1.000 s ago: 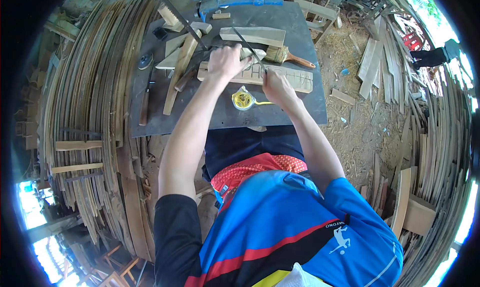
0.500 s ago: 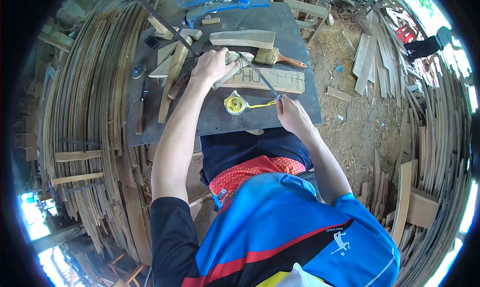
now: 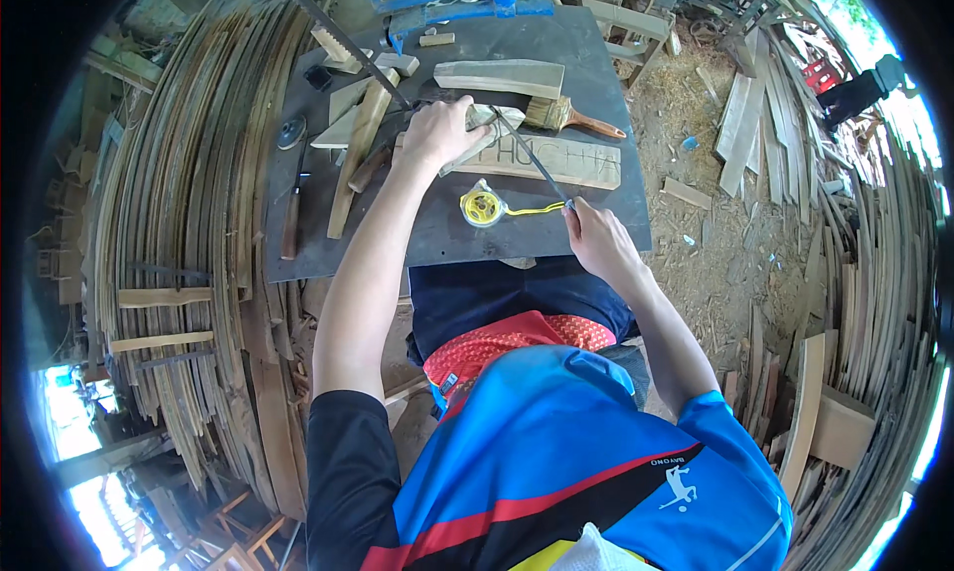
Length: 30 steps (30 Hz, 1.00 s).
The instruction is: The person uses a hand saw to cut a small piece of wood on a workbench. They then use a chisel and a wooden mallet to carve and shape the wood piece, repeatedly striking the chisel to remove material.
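Observation:
My left hand (image 3: 437,134) is shut on a pale wood piece (image 3: 483,122), pressing it near the middle of the dark worktable (image 3: 457,243). My right hand (image 3: 596,235) grips the handle of a thin metal tool (image 3: 537,163), apparently a file, whose shaft runs diagonally across that piece. Beneath lies a light board (image 3: 586,168) with lettering. Just below the board is a yellow tape measure (image 3: 482,207), and beside it a wooden-handled brush (image 3: 586,124). A long dark bar (image 3: 353,52) slants in from the upper left, passing behind my left hand.
A blue metal vise (image 3: 497,4) stands at the table's back. Wood offcuts (image 3: 363,124) lie on its left part. Long slats (image 3: 169,223) are stacked on the left; more planks (image 3: 835,273) line the right. Sawdust covers the floor (image 3: 696,293). A dark object (image 3: 850,99) is at upper right.
My right hand has moved down and to the right, drawing the tool across the wood piece. My left hand stays on the piece, with only a slight shift.

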### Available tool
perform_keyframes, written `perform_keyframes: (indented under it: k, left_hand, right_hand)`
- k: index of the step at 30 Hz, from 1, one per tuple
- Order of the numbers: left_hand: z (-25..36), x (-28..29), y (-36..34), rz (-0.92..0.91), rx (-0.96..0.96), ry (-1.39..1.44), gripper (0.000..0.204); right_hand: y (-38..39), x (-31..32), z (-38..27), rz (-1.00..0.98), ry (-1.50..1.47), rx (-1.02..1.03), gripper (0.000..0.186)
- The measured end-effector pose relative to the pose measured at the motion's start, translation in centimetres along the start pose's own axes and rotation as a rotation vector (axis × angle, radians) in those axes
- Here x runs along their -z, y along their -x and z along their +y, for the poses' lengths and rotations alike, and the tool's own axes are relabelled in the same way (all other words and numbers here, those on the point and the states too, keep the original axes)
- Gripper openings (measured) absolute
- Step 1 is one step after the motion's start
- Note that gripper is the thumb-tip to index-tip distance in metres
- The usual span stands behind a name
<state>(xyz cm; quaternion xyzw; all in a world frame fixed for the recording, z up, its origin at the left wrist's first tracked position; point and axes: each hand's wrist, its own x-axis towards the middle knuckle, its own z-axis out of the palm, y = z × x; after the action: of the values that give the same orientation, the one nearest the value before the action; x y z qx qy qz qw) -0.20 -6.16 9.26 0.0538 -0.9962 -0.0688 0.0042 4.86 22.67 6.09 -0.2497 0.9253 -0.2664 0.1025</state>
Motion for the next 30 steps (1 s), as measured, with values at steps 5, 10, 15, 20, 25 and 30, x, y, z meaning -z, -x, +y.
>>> perform_keyframes:
  k: [5, 10, 15, 20, 25, 30]
  left_hand:
    - [-0.2, -0.1, 0.2, 0.006, 0.017, 0.006, 0.067]
    - [-0.1, -0.3, 0.3, 0.008, -0.001, 0.004, 0.064]
    - [-0.3, -0.1, 0.2, -0.002, 0.016, 0.004, 0.064]
    - [-0.8, -1.0, 0.0, 0.058, -0.021, 0.026, 0.066]
    - [-0.3, 0.5, 1.0, 0.014, 0.037, 0.053, 0.064]
    - [0.8, 2.2, 2.3, -0.028, 0.069, 0.285, 0.047]
  right_hand:
    - [-0.4, 0.6, -0.3, -0.002, 0.037, 0.007, 0.030]
    - [-0.7, 0.5, 0.4, -0.053, -0.086, 0.065, 0.030]
    - [-0.7, 0.9, -0.7, -0.009, 0.045, -0.013, 0.030]
    - [-0.4, 0.3, -0.6, 0.015, 0.046, 0.021, 0.030]
    - [-0.2, 0.6, -2.3, -0.001, 0.057, 0.008, 0.029]
    - [-0.5, 0.0, -0.4, -0.016, -0.091, 0.047, 0.029]
